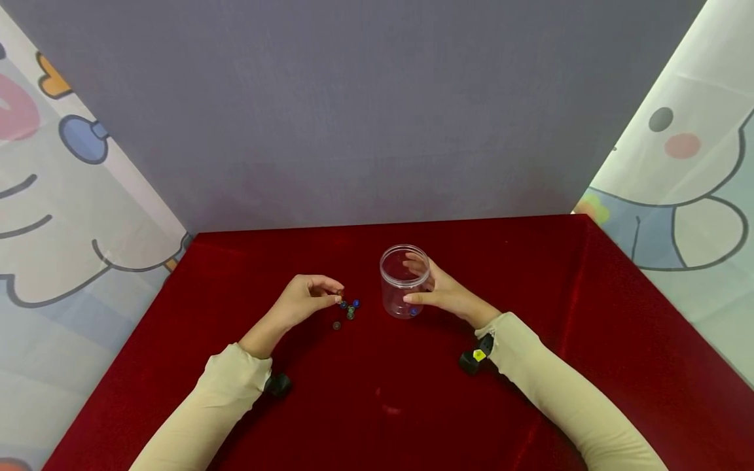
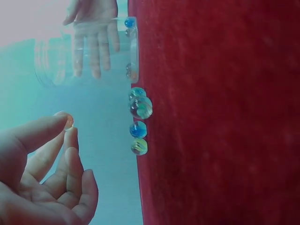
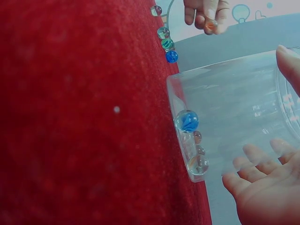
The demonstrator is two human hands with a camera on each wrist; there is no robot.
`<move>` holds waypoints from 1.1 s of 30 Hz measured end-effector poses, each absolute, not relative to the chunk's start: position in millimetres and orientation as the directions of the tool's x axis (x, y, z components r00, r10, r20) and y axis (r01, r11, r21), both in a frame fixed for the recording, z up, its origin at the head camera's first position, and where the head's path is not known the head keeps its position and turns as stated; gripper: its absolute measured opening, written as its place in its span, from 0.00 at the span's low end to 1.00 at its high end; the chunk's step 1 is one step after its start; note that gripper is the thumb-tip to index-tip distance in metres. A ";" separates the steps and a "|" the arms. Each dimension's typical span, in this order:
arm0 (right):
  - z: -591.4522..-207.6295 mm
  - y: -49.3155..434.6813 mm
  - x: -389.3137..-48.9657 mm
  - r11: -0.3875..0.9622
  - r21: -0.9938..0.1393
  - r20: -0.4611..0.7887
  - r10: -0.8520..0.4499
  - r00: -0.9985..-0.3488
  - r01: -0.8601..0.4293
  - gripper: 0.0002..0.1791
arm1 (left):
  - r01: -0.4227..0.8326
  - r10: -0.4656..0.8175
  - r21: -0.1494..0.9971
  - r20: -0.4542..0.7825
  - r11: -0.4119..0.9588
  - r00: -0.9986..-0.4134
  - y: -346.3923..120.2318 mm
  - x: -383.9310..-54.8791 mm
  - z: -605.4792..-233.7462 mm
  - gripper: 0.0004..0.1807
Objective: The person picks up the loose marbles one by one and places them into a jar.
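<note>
Sleeve [image 1: 554,379], yellow wrist sticker [image 1: 480,355]; left fingers [image 2: 42,133] pinch marble [image 2: 70,123].

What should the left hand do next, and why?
Probably carry the orange marble over the open mouth of the clear jar and release it. The left hand pinches that marble beside the jar, the right hand is cupped around the jar, which stands upright, and a few marbles lie inside.

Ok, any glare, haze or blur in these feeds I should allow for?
Left wrist: pale haze washes out the upper left, fading the jar; the red cloth looks soft. Right wrist: bright reflections on the jar, red cloth soft too. Head: fairly even light, but the loose marbles show too small for detail.
</note>
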State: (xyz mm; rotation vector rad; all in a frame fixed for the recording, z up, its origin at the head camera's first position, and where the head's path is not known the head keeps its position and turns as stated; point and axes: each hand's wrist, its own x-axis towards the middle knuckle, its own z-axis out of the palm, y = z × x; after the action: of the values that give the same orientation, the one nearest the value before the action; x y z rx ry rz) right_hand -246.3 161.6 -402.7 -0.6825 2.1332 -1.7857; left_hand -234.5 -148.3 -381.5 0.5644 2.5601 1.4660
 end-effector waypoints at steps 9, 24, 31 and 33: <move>-402.5 162.6 -245.7 0.124 -0.973 0.101 -0.530 -0.842 -0.195 0.50 | 0.276 0.367 0.849 0.105 0.451 -0.924 -137.4 -232.9 -373.4 0.13; -403.7 161.0 -246.2 0.125 -0.975 0.091 -0.523 -0.847 -0.182 0.49 | 0.328 0.361 0.829 0.165 0.452 -0.918 -118.6 -236.2 -360.6 0.11; -402.8 160.8 -246.6 0.120 -0.975 0.099 -0.528 -0.843 -0.189 0.49 | 0.334 0.356 0.834 0.180 0.440 -0.917 -116.2 -236.1 -355.6 0.12; -402.6 161.3 -247.1 0.120 -0.974 0.099 -0.529 -0.843 -0.190 0.49 | 0.326 0.350 0.839 0.176 0.436 -0.920 -114.9 -236.3 -353.8 0.11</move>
State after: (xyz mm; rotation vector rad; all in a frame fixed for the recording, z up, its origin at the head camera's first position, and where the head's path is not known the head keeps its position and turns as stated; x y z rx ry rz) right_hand -247.1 161.3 -402.6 -0.7070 2.1287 -1.7845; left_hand -236.3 -114.9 -353.8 0.6216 2.6422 1.5339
